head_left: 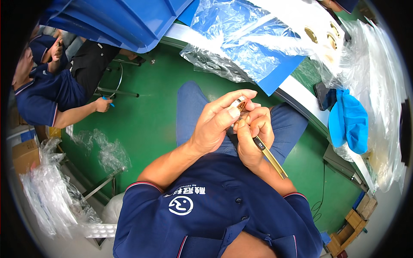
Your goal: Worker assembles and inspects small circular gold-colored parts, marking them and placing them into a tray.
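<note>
My left hand (214,121) is closed around a small ring-shaped metal part (239,103), silvery outside and brownish inside. The part is held between thumb and fingers above my lap. Right beside it, my right hand (254,135) grips a slim utility knife (272,160) with a yellow-gold body and a black slider. The knife's rear end points down toward my right forearm. Its front end lies among my fingers close to the ring, so the blade and its exact contact are hidden.
Ahead, a workbench carries clear plastic film (241,36) over a blue sheet, brass-coloured rings (310,35), a dark phone (323,95) and a bright blue cloth cap (348,120). A blue bin (120,21) stands at upper left. A seated co-worker (51,94) holds a blue object. Plastic bags (56,198) lie lower left.
</note>
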`<state>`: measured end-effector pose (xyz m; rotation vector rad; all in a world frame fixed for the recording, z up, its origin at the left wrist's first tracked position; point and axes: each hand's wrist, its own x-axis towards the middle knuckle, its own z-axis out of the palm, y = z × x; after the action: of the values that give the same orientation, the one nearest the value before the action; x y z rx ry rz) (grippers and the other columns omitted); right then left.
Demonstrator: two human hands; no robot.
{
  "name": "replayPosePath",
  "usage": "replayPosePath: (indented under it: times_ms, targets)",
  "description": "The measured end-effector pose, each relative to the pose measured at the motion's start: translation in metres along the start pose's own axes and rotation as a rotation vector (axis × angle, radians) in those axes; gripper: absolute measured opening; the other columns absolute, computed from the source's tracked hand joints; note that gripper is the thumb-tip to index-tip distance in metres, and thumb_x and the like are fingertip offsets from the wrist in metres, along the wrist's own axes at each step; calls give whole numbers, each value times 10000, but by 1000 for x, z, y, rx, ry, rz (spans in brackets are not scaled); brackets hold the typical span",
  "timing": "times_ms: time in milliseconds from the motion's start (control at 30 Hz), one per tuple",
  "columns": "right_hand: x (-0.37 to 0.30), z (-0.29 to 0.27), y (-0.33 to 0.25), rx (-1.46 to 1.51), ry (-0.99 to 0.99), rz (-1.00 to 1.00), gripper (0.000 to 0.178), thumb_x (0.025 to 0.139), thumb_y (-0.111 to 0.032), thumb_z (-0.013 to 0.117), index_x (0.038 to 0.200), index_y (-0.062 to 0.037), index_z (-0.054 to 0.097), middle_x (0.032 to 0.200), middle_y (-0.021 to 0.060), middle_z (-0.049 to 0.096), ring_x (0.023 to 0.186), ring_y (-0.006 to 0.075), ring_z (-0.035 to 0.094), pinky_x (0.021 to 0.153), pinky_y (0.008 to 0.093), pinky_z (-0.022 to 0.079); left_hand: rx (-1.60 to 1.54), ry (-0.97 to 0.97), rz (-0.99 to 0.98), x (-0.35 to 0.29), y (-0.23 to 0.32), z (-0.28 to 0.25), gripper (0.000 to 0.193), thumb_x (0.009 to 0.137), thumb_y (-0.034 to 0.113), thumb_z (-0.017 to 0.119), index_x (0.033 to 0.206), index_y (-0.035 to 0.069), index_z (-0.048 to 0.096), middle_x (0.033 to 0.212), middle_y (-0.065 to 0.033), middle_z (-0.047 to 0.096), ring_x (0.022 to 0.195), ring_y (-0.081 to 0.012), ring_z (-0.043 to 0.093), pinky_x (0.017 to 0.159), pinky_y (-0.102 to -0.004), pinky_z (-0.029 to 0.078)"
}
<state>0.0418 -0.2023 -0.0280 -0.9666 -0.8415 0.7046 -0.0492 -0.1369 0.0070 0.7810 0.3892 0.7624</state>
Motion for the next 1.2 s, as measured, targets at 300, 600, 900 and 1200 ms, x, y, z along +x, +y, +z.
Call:
replayPosePath:
  times_ms: [300, 600, 900, 1200]
  targets:
    - [2, -4, 2, -97, -48, -36, 295, 746, 133, 530, 672, -73, 333, 841, 92, 430, 693, 110, 442, 602, 235, 432, -3, -10, 20, 1, -1, -1, 433, 864, 200, 477, 1227, -35, 459, 1034, -101, 533, 1048, -191, 502, 924, -322, 377]
    - [3, -2, -1, -98, -49, -57, 294, 756, 140, 516, 675, -74, 332, 844, 87, 422, 712, 117, 474, 630, 240, 447, -31, -7, -1, 3, -1, 1, 425, 868, 198, 474, 1223, -36, 461, 1037, -105, 531, 1032, -184, 504, 917, -308, 382]
    - [3, -3, 1, -80, -17, -75, 298, 752, 148, 526, 683, -73, 337, 863, 91, 426, 689, 114, 478, 601, 239, 451, -9, -13, 16, 5, -2, 3, 411, 868, 190, 469, 1215, -30, 466, 1035, -105, 530, 1040, -188, 506, 908, -301, 385]
    - [3, -10, 4, -253, -119, -155, 285, 761, 163, 488, 683, -68, 339, 875, 72, 405, 684, 103, 479, 607, 240, 444, 2, 6, -14, 5, -1, 3, 411, 869, 191, 470, 1204, -46, 472, 1018, -105, 535, 1019, -176, 513, 916, -308, 388]
